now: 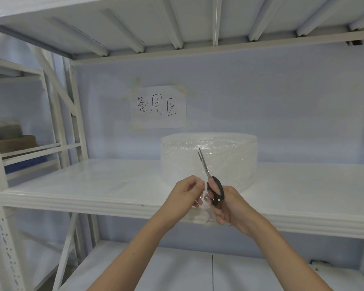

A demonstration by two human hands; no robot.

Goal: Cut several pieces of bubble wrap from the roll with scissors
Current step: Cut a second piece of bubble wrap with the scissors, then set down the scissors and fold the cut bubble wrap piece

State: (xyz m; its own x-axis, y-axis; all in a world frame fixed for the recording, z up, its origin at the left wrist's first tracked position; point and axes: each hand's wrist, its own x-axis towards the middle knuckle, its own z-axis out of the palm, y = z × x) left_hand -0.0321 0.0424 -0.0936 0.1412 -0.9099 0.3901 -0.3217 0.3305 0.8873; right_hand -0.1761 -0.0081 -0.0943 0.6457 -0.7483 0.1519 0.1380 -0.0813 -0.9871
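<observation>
A wide, low roll of clear bubble wrap (223, 158) stands on the white middle shelf (105, 185), right of centre. My right hand (227, 206) grips black-handled scissors (210, 177) whose closed steel blades point up in front of the roll. My left hand (187, 194) pinches a loose strip of bubble wrap (205, 203) that hangs between the two hands, just in front of the shelf's front edge. Where the strip joins the roll is hard to make out.
A paper sign (159, 107) with handwritten characters is taped to the back wall above the roll. The upper shelf's underside (177, 28) hangs overhead. A lower shelf (177, 274) lies below. Cardboard boxes (17, 141) sit on the neighbouring rack at left.
</observation>
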